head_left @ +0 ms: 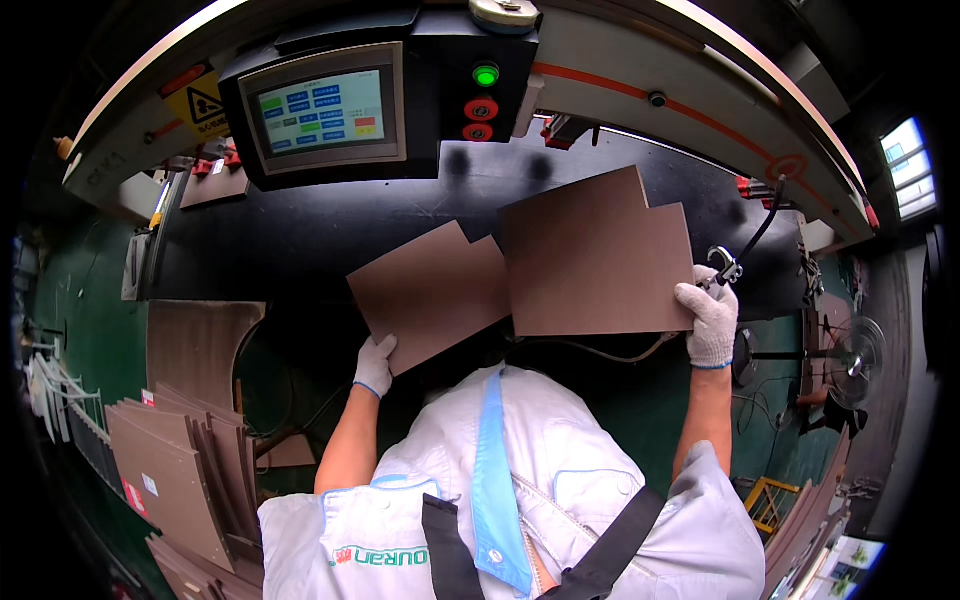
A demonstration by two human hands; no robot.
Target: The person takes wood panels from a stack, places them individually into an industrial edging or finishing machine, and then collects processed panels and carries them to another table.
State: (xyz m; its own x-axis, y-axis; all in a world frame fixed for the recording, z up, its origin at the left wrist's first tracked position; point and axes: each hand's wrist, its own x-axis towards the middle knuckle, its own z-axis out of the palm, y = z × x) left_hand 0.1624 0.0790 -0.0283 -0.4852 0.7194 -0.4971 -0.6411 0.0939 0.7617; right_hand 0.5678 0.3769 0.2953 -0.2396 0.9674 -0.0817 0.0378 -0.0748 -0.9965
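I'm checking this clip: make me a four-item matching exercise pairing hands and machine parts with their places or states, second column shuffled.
1. White-gloved left hand
2. White-gloved right hand
3. Round green button
4. Rectangular touchscreen

A. At the right edge of the right-hand brown notched board
B. Displaying mostly blue blocks
C. At the lower corner of the left-hand brown notched board
D. Lit, above two round red buttons

Pairs: 1-C; 2-A; 3-D; 4-B
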